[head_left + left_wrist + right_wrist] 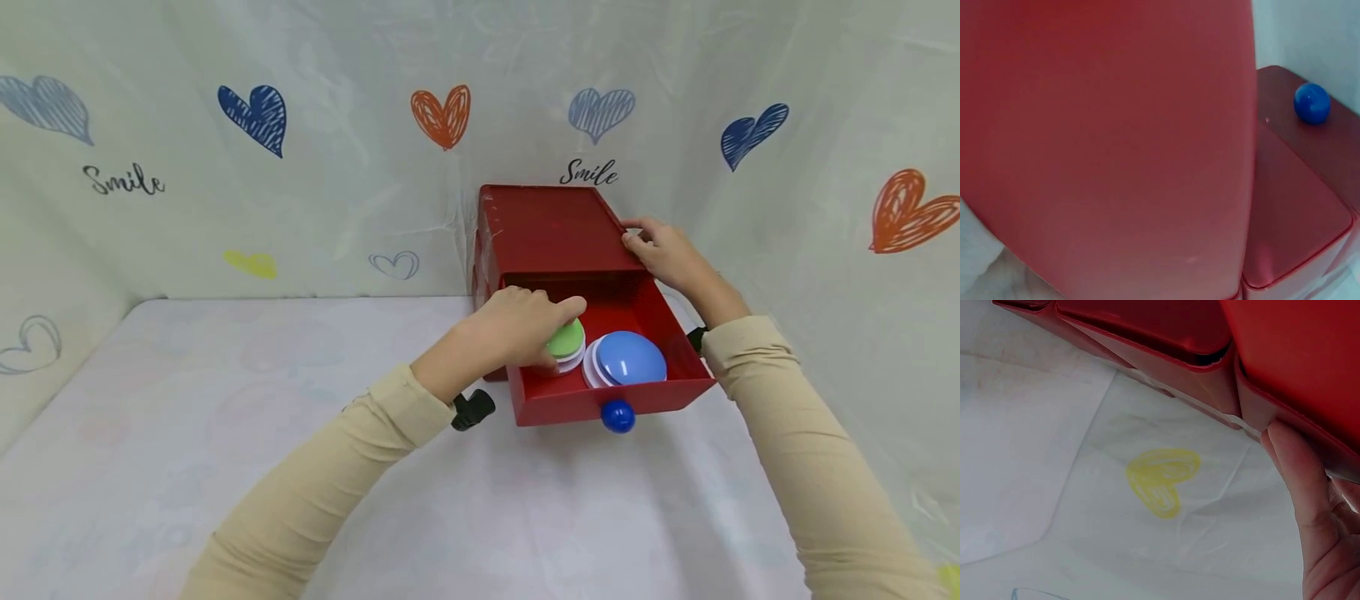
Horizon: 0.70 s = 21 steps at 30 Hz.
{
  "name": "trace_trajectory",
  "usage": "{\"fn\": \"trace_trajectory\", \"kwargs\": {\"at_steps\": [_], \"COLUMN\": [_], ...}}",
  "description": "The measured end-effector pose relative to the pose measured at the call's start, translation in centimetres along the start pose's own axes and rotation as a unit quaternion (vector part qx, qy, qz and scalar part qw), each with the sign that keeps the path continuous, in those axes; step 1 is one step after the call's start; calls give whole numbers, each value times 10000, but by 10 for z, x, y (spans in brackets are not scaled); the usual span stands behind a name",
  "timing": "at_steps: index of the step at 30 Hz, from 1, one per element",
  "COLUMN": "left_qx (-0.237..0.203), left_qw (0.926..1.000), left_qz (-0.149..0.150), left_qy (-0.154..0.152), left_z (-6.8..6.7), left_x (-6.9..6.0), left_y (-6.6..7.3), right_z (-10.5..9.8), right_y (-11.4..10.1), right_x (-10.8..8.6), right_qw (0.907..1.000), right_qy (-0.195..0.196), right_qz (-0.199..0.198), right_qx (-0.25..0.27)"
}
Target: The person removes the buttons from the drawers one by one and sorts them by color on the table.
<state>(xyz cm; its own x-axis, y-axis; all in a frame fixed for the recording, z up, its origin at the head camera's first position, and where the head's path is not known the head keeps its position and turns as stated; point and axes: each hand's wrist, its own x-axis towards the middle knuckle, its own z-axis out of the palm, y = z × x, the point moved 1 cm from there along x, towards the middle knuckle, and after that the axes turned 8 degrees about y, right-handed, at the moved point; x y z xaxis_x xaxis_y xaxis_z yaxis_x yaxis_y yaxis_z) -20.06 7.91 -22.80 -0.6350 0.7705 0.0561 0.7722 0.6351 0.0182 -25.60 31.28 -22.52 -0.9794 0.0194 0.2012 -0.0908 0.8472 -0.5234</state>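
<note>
A red drawer (558, 408) with a blue ball knob (618, 416) is pulled out of a dark red cabinet (555, 229). Inside it lie a round white-based piece with a green top (566, 340) and a larger one with a domed blue top (633, 358). My left hand (521, 325) reaches over the drawer's left side and grips the green-topped piece; part of that piece is hidden under the fingers. At the cabinet's upper right edge, my right hand (667, 254) holds the side, and its fingers (1297, 462) press against the red wall in the right wrist view.
In the left wrist view the drawer's red outside fills most of the picture, and another blue knob (1312, 104) shows on a lower red part. A white cloth (225, 433) covers the table. Behind the cabinet hangs a pale curtain (337, 192) printed with hearts.
</note>
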Motion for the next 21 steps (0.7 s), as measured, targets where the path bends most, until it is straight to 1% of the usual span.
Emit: {"fn": "trace_trajectory", "kwargs": {"at_steps": [6, 9, 12, 15, 21], "left_qx": [34, 32, 6, -42, -239], "left_qw": [10000, 9998, 9994, 9982, 9937], "left_qz": [-64, -69, -50, -27, 100], "left_qy": [66, 167, 345, 592, 1091], "left_z": [0, 1, 0, -1, -7], "left_x": [1, 1, -1, -3, -10], "left_y": [-2, -2, -1, -1, 1], "right_z": [1, 1, 1, 1, 1], "right_y": [-1, 0, 1, 0, 0], "right_x": [-1, -2, -2, -1, 1], "right_qw": [10000, 10000, 10000, 10000, 10000], "right_qy": [22, 37, 42, 39, 42], "right_qz": [6, 35, 63, 58, 20], "right_qx": [64, 40, 8, -5, -27]}}
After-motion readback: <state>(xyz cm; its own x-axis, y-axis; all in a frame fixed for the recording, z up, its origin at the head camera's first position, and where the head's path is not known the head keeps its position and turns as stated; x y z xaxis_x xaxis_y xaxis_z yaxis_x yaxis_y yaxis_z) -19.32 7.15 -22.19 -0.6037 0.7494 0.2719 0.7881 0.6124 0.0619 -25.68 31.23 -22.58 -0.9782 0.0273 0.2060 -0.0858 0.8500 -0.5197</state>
